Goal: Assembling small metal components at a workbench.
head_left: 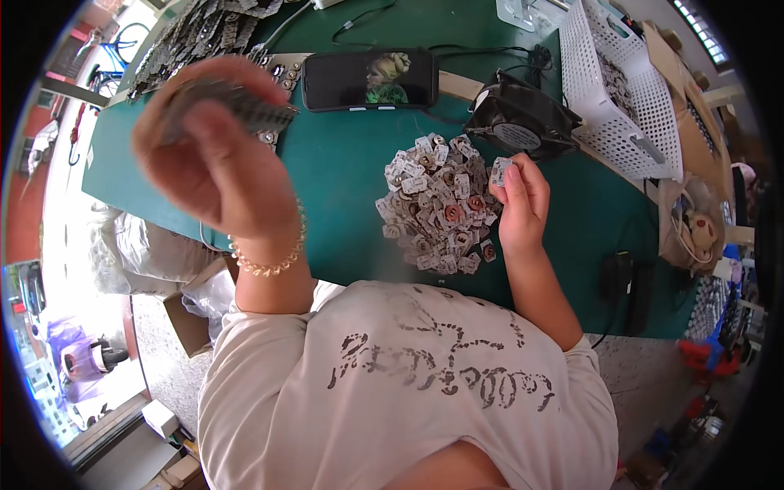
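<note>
My left hand (233, 159), smeared a little by motion, is raised over the left of the table. Its thumb and fingers are closed round a grey metal strip (257, 106) with rows of small parts. Over the table's middle right, my right hand (524, 200) pinches a small pale plate (499, 171) between thumb and fingers. Just left of that hand lies a loose pile of similar small plates (437, 204), some showing copper-coloured rings.
A phone (371, 81) lies behind the pile on the green table (343, 180). A black fan (523, 114) stands near my right hand, with a white perforated basket (616, 98) beyond. Stacked metal strips (200, 37) cover the far left corner. A black adapter (618, 276) sits at right.
</note>
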`<state>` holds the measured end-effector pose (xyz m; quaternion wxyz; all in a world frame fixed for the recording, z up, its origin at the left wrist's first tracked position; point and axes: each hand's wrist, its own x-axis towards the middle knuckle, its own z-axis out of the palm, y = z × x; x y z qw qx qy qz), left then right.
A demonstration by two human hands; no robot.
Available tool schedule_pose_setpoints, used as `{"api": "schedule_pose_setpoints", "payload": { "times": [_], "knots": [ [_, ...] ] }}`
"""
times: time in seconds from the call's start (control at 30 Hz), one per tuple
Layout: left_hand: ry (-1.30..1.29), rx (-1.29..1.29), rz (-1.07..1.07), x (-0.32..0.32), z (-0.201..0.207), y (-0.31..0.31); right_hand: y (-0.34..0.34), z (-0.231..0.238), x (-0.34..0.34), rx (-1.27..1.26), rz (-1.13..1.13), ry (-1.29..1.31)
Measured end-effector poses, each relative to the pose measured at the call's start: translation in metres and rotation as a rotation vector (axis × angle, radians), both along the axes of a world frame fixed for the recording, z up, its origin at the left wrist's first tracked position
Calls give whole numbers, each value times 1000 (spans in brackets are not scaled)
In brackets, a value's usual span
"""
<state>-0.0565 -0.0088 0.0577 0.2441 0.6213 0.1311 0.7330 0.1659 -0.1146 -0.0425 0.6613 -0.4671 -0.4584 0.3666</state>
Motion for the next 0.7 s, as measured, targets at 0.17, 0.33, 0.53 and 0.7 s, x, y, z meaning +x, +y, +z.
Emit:
{"api": "schedule_pose_setpoints", "payload": {
  "times": [0.17, 0.33, 0.53, 0.7],
  "knots": [
    [983, -19, -227, 38, -26, -3, -1, 5, -1, -24, -19, 109],
    [1096, -13, -287, 57, -48, -11, 2, 1, -1, -107, -5, 191],
    [1156, -103, -265, 67, -53, -13, 3, -8, -1, -143, 25, 140],
    [1149, -139, -239, 68, -55, -14, 4, -12, -4, -164, 53, 179]
  ]
}}
